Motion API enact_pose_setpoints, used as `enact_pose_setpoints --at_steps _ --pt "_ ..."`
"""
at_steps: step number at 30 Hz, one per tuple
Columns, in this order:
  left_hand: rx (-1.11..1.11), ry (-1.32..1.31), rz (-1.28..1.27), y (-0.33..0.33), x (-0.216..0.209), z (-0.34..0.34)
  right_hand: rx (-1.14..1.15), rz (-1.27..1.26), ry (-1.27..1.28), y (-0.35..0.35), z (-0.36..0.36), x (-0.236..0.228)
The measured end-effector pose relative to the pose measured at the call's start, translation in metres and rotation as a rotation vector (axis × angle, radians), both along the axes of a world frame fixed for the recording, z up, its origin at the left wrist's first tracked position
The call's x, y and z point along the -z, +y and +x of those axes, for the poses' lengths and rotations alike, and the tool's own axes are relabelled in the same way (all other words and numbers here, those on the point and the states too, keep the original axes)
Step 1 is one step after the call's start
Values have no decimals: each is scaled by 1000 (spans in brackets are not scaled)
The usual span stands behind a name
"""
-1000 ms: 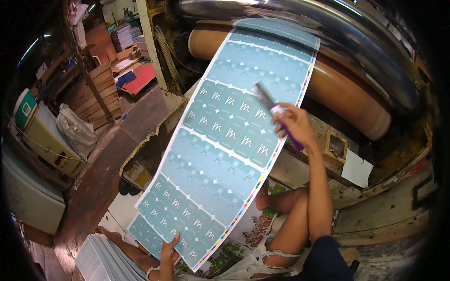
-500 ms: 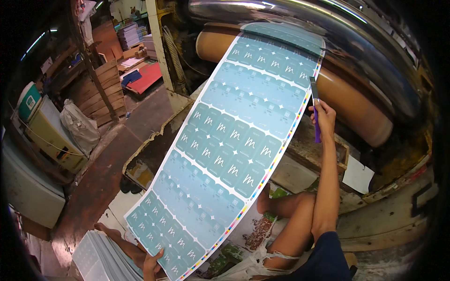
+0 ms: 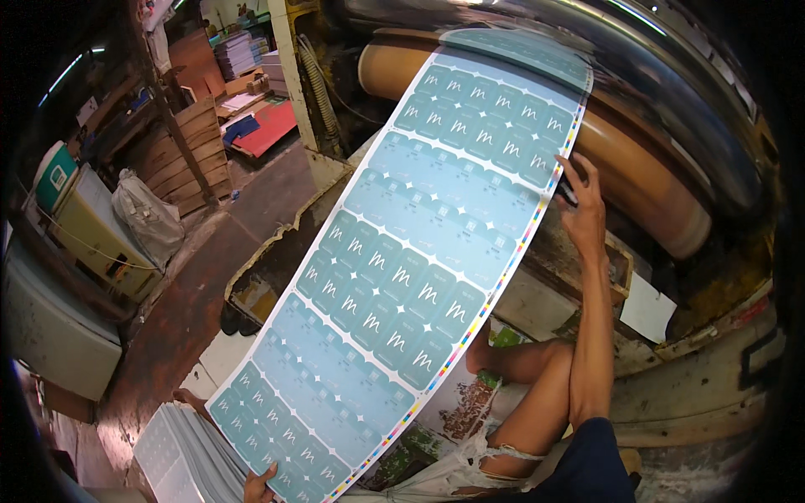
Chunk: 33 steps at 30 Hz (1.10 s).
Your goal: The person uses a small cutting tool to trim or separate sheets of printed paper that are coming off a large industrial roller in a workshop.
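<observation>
A long printed sheet [image 3: 402,260], in teal and pale blue bands of card shapes with a colour strip down its right edge, slopes from a shiny metal roller [image 3: 402,15] down toward my lap. My left hand [image 3: 260,484] grips its near edge, thumb on top and fingers hidden beneath. My right hand [image 3: 584,205] is at the sheet's right edge near the roller, forefinger stretched to the margin. A small dark piece of the utility knife [image 3: 568,196] shows between its fingers; the rest of the knife is hidden by the hand.
A thick stack of printed sheets [image 3: 180,453] lies at the lower left. An orange-brown roller [image 3: 641,184] runs behind the sheet. A white paper [image 3: 647,308] hangs at the right. Farther left stand a pale cabinet [image 3: 101,239] and a red-topped table [image 3: 272,130].
The sheet has slid down toward me, showing more bands below the roller. My right hand has gone from holding the purple knife upright to reaching at the edge. My left hand has moved lower.
</observation>
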<state>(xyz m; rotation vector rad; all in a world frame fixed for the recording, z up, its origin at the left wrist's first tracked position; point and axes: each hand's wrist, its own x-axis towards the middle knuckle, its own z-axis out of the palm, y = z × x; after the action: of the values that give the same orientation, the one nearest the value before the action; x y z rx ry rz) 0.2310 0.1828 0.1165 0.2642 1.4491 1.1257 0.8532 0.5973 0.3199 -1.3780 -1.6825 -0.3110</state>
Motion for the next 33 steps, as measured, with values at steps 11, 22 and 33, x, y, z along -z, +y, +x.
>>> enact_pose_setpoints --at_steps 11,22,33 --pt "-201 9 70 -9 11 32 -356 -326 -63 41 40 -8" --pt "-154 104 21 -65 0 4 -379 -576 -42 56 49 -23" --pt "-258 307 -110 27 48 -61 -428 -518 -17 11 -9 -46"
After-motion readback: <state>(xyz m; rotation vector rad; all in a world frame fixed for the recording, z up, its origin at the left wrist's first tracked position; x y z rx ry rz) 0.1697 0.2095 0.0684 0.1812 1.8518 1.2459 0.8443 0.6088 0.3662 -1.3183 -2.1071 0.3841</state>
